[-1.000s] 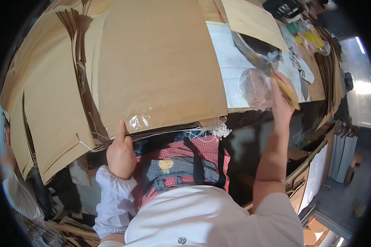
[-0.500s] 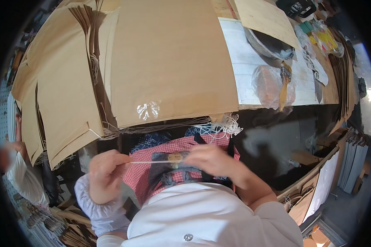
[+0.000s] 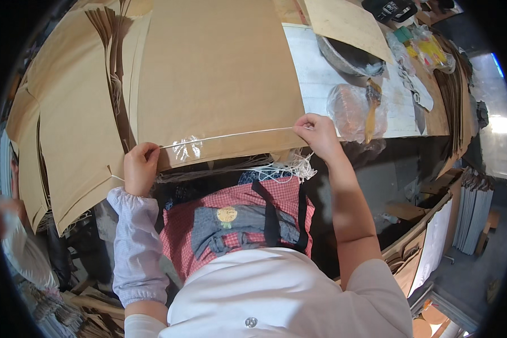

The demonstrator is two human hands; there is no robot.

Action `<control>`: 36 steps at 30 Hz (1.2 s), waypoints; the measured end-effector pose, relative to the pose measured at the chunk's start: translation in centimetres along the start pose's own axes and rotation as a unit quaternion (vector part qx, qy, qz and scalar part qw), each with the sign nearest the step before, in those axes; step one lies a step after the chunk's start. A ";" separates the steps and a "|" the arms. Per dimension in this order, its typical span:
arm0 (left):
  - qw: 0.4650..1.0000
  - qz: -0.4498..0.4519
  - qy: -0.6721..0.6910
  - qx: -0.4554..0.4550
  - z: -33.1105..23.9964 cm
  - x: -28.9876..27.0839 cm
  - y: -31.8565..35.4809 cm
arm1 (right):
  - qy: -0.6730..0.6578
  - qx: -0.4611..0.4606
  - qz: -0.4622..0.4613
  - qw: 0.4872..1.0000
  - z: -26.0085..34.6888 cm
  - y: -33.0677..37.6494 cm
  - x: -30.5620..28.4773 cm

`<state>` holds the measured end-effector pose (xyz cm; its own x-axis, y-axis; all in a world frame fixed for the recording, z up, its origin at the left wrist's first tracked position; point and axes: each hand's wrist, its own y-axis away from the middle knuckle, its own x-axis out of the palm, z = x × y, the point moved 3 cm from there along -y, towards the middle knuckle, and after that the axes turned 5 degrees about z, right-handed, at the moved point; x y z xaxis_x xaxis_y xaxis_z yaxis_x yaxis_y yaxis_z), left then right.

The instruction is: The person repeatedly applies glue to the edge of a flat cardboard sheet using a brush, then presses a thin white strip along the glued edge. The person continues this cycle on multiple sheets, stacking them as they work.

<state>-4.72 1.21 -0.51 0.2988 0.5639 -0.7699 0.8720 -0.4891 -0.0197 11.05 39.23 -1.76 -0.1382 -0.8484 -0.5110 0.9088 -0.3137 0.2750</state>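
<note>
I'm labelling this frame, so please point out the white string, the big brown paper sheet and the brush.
white string point(image 3: 225, 136), head view, middle of the taut span between the hands.
brown paper sheet point(image 3: 214, 73), head view, bare centre.
brush point(image 3: 370, 115), head view, its handle.

Matt brown paper sheet point(image 3: 219, 73) w/ thin white cotton string point(image 3: 225, 136).

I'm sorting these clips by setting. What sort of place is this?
Probably a paper-bag craft workshop: stacked brown paper sheets cover the bench, both hands stretch a white cord, and a brush lies nearby.
</note>
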 end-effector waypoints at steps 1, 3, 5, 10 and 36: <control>1.000 -0.009 -0.004 -0.007 0.5 0.0 0.5 | -0.002 -0.002 0.002 1.000 -0.3 -0.2 0.6; 0.997 -0.050 0.058 -0.016 -0.3 -1.6 1.2 | -0.044 -0.040 -0.009 0.998 0.8 1.0 -1.1; 0.995 -0.043 0.090 -0.016 -2.4 -4.0 1.9 | -0.076 -0.067 -0.012 0.995 3.3 3.5 -3.9; 1.000 -0.023 -0.011 -0.012 -2.9 -5.3 0.9 | -0.066 -0.073 0.002 0.995 6.0 3.6 -5.0; 0.955 0.073 -0.166 0.234 -2.3 1.4 1.1 | 0.192 -0.004 -0.163 0.968 -0.6 0.9 1.8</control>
<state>-2.45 3.03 -0.15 0.1962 0.2622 -0.9448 0.5378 -0.8345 -0.1199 11.88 37.68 -2.89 -0.2628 -0.4844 -0.8344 0.8454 -0.5324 0.0428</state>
